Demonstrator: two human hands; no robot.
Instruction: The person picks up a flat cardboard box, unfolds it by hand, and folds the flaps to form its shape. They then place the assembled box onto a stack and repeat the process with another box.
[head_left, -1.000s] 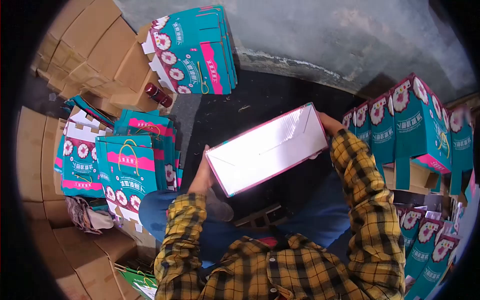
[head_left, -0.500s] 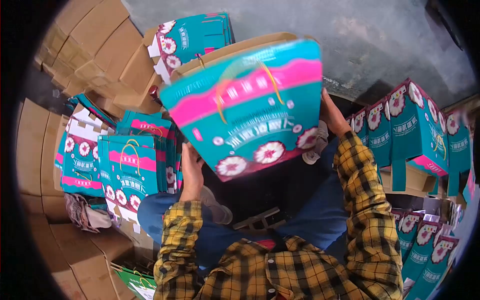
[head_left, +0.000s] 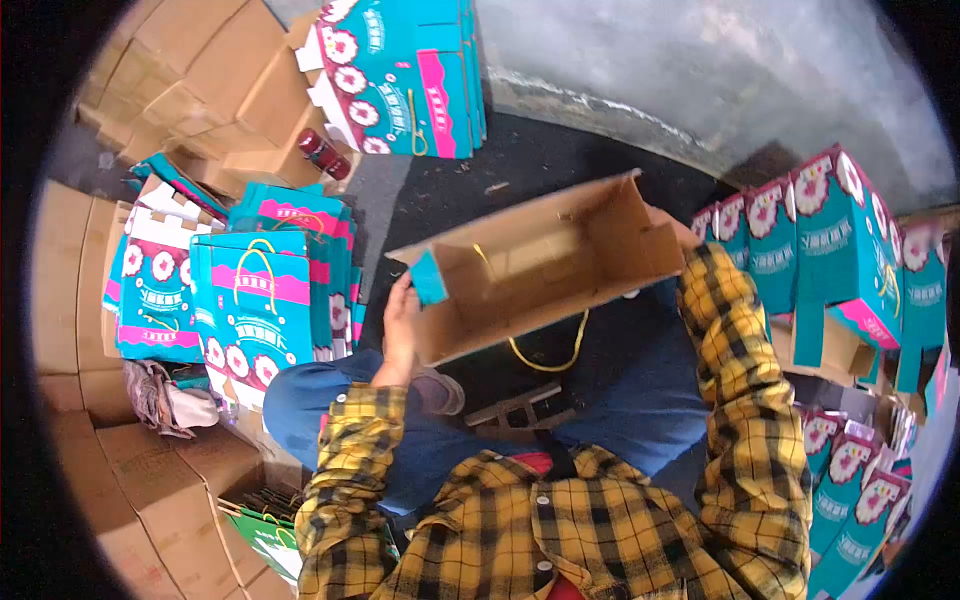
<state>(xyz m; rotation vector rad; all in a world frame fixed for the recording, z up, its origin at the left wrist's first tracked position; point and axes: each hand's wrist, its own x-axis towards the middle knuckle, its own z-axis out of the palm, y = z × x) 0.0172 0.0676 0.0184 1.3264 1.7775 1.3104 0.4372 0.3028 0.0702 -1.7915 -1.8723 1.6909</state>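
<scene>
An open cardboard carton [head_left: 540, 262] is tipped so that its plain brown inside faces me, with a yellow cord handle hanging below it. My left hand [head_left: 400, 325] grips its left end beside a small teal flap, fingers wrapped on the edge. At the right end my right hand [head_left: 675, 228] is mostly hidden behind the carton wall and the sleeve; its fingers do not show. The carton is held above my lap, over the dark floor.
Flat teal and pink cartons [head_left: 255, 300] stand stacked at left, and more [head_left: 400, 80] lie at the top. Brown boxes [head_left: 190, 70] fill the left side. Opened teal cartons [head_left: 835, 235] stand in rows at right. A red jar [head_left: 322, 152] stands near the upper left boxes.
The carton has turned from showing its printed teal side to showing its open brown inside, and sits lower. My left hand now grips its left end.
</scene>
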